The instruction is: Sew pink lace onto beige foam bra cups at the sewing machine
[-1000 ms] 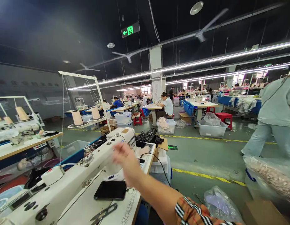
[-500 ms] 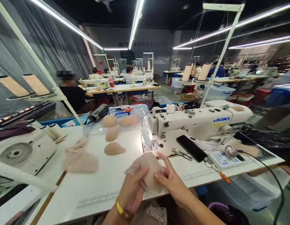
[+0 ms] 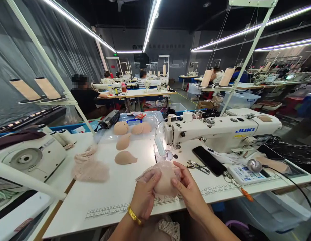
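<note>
- The white table [image 3: 125, 187] spreads before me, a ruler strip printed along its near edge.
- The sewing machine [image 3: 213, 134] stands on the table's far right part, its lamp lighting the needle area.
- A clear plastic box [image 3: 157, 117] sits beyond the work surface, to the left of the machine, with beige pads lying on it.
- A heap of beige lace fabric [image 3: 90, 170] rests on the table to my left.
- My left fingers [image 3: 153, 180] and right fingers [image 3: 179, 185] are partly curled, pinching a beige cup piece from both sides; its underside is hidden, so I can't quite tell how the lower fingers grip.
- That beige cup piece [image 3: 165, 180] is between my hands, above the table's near edge, in front of the needle area.
- A black phone [image 3: 208, 160] lies to the right, just beside small scissors.
- Two loose beige pads [image 3: 125, 157] lie left of the needle area.
- The small scissors [image 3: 199, 166] lie flat.
</note>
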Demonstrator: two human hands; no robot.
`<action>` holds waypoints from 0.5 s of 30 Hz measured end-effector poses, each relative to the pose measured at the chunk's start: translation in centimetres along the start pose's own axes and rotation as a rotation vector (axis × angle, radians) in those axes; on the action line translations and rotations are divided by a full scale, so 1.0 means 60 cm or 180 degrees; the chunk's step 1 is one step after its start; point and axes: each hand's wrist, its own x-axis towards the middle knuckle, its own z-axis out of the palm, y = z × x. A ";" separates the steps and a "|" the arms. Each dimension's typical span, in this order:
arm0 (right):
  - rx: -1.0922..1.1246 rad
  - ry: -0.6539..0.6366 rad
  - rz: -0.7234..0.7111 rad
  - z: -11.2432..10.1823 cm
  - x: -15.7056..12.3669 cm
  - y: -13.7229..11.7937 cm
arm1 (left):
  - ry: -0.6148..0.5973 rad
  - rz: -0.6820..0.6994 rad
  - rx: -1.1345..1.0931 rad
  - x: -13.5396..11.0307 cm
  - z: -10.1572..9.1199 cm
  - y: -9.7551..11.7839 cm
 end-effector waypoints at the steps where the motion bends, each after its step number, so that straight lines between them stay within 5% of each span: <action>1: 0.0044 0.0127 -0.0079 -0.001 0.004 -0.003 | -0.0030 0.0000 0.0059 0.000 0.000 -0.001; 4: 0.0149 0.0368 -0.0252 -0.002 0.013 -0.010 | 0.0026 -0.0058 0.0186 -0.001 -0.006 -0.005; 8: 0.0330 0.0160 -0.0251 0.003 0.005 -0.024 | 0.0031 -0.0115 0.0219 -0.003 -0.017 -0.013; 12: 0.0979 -0.0271 0.0069 0.012 -0.002 -0.038 | -0.0170 -0.0162 0.0225 -0.012 -0.021 -0.024; 15: 0.1199 -0.0097 0.0291 0.015 0.006 -0.032 | -0.0366 -0.0449 0.0201 -0.023 -0.021 -0.032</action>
